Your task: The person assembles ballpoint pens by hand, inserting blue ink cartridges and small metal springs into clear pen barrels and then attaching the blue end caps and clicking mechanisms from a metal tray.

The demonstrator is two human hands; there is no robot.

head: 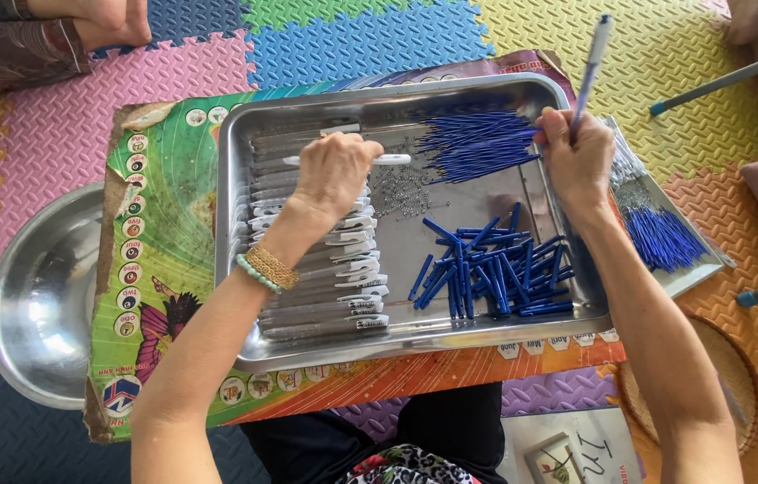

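My left hand (336,170) reaches into a steel tray (397,345) and grips a clear pen barrel with a white cap (390,159), above a row of the same barrels (321,269) stacked along the tray's left side. My right hand (576,157) holds a pen barrel with a blue refill (591,63) upright at the tray's far right rim. Thin blue refills (478,143) lie bundled at the back of the tray. Short blue caps (495,269) are piled at the front right. Tiny metal springs (401,190) are scattered in the middle.
The tray rests on a colourful printed board (159,224) over foam floor mats (370,40). A steel bowl (38,296) sits at the left. A second tray with blue refills (661,237) lies at the right. Another person's arm (47,36) shows at top left. A woven basket (737,376) sits lower right.
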